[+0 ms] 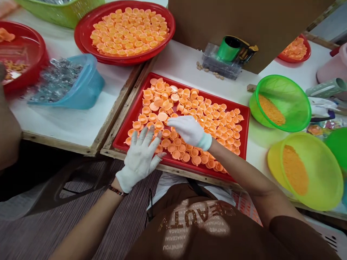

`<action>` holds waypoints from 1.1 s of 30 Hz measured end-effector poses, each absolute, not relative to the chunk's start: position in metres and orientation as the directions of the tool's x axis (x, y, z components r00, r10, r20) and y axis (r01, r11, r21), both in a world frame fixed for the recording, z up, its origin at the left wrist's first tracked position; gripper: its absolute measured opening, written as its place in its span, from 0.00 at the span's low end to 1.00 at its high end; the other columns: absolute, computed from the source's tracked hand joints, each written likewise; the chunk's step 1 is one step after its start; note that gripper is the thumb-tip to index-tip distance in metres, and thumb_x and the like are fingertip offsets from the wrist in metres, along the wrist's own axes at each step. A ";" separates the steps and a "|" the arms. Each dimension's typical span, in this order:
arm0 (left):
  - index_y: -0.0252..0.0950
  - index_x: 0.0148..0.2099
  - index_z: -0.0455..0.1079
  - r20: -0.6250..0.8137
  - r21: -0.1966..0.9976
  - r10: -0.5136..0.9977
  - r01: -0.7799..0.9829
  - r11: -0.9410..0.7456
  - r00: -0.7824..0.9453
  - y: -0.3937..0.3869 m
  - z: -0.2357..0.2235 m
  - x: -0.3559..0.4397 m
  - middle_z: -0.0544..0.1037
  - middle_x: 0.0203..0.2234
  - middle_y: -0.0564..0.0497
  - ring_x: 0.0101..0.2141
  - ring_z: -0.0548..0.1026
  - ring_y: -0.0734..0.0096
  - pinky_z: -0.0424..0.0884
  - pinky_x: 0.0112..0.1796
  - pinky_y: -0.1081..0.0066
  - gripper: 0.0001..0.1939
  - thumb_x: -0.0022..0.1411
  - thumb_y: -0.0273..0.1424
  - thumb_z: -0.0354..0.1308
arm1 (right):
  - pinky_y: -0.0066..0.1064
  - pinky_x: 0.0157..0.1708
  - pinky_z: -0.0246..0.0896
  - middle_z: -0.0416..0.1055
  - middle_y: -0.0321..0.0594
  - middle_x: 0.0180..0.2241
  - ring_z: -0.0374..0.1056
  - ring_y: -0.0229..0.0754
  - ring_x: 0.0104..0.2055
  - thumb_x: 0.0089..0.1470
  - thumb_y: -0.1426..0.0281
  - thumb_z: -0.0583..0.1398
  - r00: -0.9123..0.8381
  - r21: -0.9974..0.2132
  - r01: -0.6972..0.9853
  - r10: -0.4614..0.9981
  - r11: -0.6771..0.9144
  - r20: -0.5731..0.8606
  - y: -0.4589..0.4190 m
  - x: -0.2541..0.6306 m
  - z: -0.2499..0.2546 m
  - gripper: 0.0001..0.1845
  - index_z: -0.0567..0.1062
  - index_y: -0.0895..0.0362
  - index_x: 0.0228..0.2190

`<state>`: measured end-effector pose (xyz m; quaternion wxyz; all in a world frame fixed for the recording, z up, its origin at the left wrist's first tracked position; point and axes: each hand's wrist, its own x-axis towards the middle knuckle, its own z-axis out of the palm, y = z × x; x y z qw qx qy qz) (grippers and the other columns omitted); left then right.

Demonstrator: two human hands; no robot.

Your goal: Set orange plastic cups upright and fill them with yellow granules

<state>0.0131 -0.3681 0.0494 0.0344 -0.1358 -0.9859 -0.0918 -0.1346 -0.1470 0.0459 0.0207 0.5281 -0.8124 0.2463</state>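
- Caps (162, 116) in tray (245, 139), just left of right hand (188, 131), far side of left hand (139, 155); round, no long axis.
- Right nearer: fingers together, grip unclear.
- Left: fingers apart.

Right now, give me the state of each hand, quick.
Left hand: open, fingers spread over the orange cups.
Right hand: fingers together, low over the cups; whether it holds one cannot be told.
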 end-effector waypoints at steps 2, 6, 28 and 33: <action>0.33 0.74 0.59 0.060 0.188 0.376 0.381 0.905 -0.925 -0.362 0.050 0.008 0.56 0.73 0.30 0.73 0.52 0.33 0.49 0.69 0.32 0.37 0.72 0.49 0.50 | 0.50 0.60 0.59 0.73 0.50 0.62 0.65 0.54 0.66 0.74 0.65 0.49 -0.549 -0.328 -0.824 -0.794 0.463 0.260 -0.134 -0.127 0.044 0.23 0.75 0.57 0.60; 0.31 0.69 0.67 0.006 0.205 0.507 0.497 0.843 -0.862 -0.357 0.050 0.003 0.66 0.68 0.29 0.69 0.61 0.31 0.56 0.65 0.30 0.35 0.70 0.50 0.53 | 0.64 0.68 0.45 0.58 0.58 0.72 0.50 0.69 0.74 0.69 0.46 0.55 -0.618 -0.154 -0.780 -0.786 0.607 0.034 -0.117 -0.098 0.035 0.41 0.66 0.62 0.69; 0.35 0.76 0.56 0.039 0.133 0.653 0.652 0.747 -0.756 -0.264 0.043 -0.096 0.51 0.74 0.26 0.73 0.52 0.29 0.47 0.68 0.30 0.43 0.69 0.55 0.53 | 0.69 0.70 0.32 0.42 0.57 0.77 0.39 0.70 0.78 0.71 0.46 0.48 -0.907 0.029 -0.420 -0.418 0.907 -0.058 0.006 -0.176 0.043 0.42 0.54 0.57 0.75; 0.35 0.76 0.56 0.018 0.150 0.685 0.679 0.718 -0.728 -0.239 0.030 -0.113 0.50 0.74 0.24 0.73 0.50 0.27 0.44 0.67 0.28 0.44 0.68 0.56 0.54 | 0.69 0.69 0.34 0.41 0.58 0.77 0.39 0.72 0.77 0.72 0.50 0.51 -0.876 0.037 -0.470 -0.461 0.882 -0.140 0.019 -0.195 0.038 0.40 0.55 0.56 0.75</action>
